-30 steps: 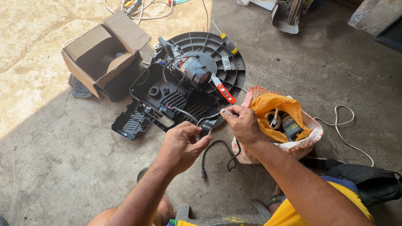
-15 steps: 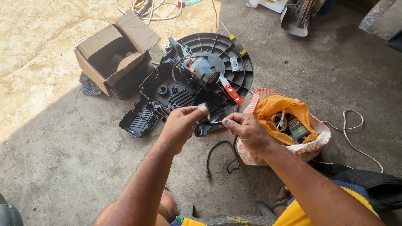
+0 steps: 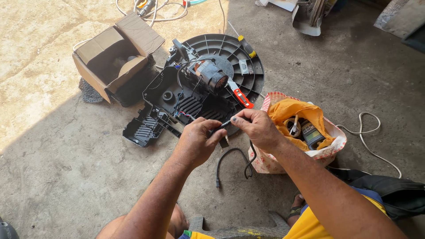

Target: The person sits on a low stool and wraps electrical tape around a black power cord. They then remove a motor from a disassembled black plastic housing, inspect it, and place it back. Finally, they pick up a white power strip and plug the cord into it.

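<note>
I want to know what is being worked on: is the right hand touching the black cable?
Touching. The head view shows the right hand pinching the black cable at its fingertips, with the left hand gripping it too.

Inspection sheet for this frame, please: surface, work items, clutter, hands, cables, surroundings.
Surface: bare concrete floor, half sunlit.
Work items: black cable pinched between both hands; opened black plastic housing with exposed motor on a round ribbed base.
Clutter: open cardboard box; red-handled tool; yellow-handled screwdriver; bag holding tape rolls.
Hands: left hand and right hand, both gripping the cable.
Cables: white cord by the bag; more white cords at top.
Surroundings: debris along the top edge.
</note>
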